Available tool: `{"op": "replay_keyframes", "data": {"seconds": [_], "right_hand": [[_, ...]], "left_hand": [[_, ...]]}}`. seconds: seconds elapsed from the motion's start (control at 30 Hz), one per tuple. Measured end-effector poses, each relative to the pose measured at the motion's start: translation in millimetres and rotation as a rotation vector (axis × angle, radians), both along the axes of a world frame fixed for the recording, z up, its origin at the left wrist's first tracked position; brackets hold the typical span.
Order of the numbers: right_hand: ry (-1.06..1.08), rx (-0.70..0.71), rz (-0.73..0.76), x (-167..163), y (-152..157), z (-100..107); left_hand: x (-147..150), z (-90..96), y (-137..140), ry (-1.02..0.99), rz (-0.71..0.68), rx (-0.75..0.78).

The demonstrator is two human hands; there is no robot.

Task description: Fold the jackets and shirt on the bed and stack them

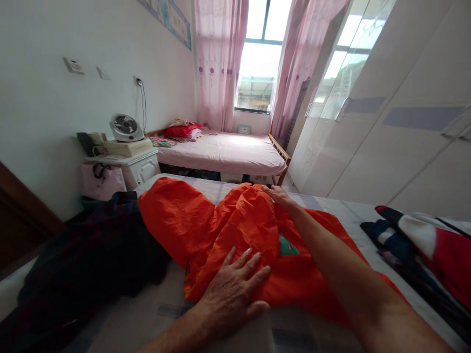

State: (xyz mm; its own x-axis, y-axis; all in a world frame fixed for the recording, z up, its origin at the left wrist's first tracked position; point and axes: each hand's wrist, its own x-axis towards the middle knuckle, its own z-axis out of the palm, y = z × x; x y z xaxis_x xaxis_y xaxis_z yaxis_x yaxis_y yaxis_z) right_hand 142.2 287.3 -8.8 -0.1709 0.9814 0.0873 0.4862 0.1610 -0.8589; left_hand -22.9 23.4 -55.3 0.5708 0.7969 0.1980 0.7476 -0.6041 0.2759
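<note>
Pressed the orange garment point(250, 225) onto the bed point(353, 219) using left hand point(235, 282), with fingers point(243, 258) released; touched its far edge with right hand point(278, 195), couldn't tell if grasping. Probably risked bunching if pushed unevenly!

Near bed point(136, 323) is carrying the clothes; pale sheet with blue-grey patches is showing between them. Orange garment point(243, 225) is lying wrinkled across the middle. Dark clothing point(95, 260) is sitting bunched at left, right beside the orange. Red, white and navy clothes point(419, 240) are lying piled at right, apart from it.
</note>
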Motion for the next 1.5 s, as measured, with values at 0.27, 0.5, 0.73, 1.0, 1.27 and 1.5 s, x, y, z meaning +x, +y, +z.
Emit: {"op": "replay_keyframes", "data": {"seconds": [0.27,0.5,0.73,1.0,1.27,1.5], "right_hand": [[0.009,-0.08,-0.095,-10,0,7],[0.101,0.115,-0.029,18,-34,53],[-0.148,0.588,0.025,55,-92,85],[-0.268,0.509,0.075,154,-207,51],[-0.252,0.211,0.079,182,-235,-20],[-0.305,0.311,-0.012,175,-236,-8]], "left_hand": [[1,1.2,-1,-0.012,-0.006,0.008],[2,-3.2,2,0.0,0.001,0.029],[4,-4.1,2,0.071,0.005,0.025],[5,-0.3,0,0.057,0.037,0.081],[7,7.5,-12,-0.026,0.074,0.239],[-14,27.5,-10,0.127,0.246,0.488]]}}
